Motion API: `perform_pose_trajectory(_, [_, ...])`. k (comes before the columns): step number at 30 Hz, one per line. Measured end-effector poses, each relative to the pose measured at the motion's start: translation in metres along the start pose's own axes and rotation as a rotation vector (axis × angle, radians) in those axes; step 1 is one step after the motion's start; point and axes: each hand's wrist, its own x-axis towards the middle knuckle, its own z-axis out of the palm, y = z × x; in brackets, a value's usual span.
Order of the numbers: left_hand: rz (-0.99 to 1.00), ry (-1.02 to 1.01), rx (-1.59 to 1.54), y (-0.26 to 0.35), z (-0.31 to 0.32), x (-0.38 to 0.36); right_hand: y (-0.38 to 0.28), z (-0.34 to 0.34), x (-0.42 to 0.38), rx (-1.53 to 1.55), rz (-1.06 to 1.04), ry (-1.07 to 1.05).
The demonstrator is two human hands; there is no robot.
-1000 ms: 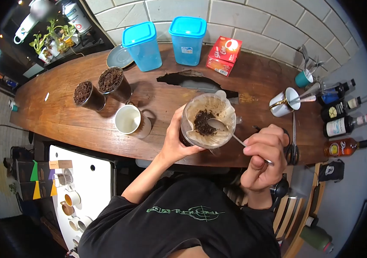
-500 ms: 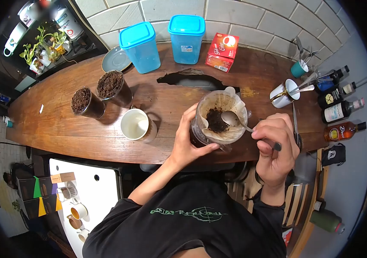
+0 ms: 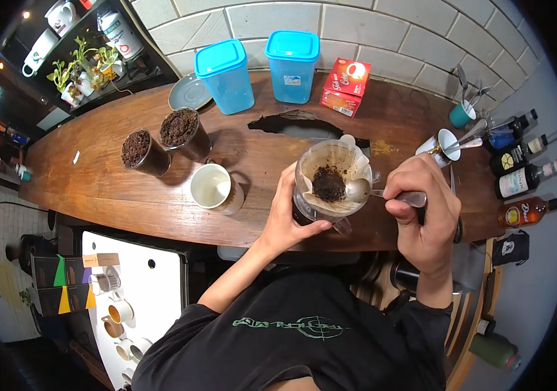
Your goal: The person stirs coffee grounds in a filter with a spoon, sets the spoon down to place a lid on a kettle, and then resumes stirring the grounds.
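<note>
My left hand is wrapped round the near left side of a clear dripper on the wooden counter. A paper filter lines the dripper, with dark wet coffee grounds at its bottom. Between the thumb and fingers of my right hand is the handle of a metal spoon. Its bowl rests over the right part of the filter, just beside the grounds. A white mug stands to the left of my left hand.
Two glasses of dark grounds stand at the left. Behind are blue-lidded containers, a red box and a hole in the counter. A spoon mug and several bottles stand at the right.
The spoon's bowl has moved right, from above the grounds to the filter's right side, and its handle lies flatter. My left hand still holds the dripper. The whole view has shifted slightly.
</note>
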Motion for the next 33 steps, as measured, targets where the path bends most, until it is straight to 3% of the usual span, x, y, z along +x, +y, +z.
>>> perform_pose_trajectory(7, [0.124,0.021,0.117,0.003,-0.002,-0.001,0.003,-0.002,0.003,0.073,0.048,-0.056])
perform_pose_trajectory(33, [0.129,0.026,0.150,0.007,-0.003,0.001,0.012,-0.007,0.009,0.051,-0.082,-0.128])
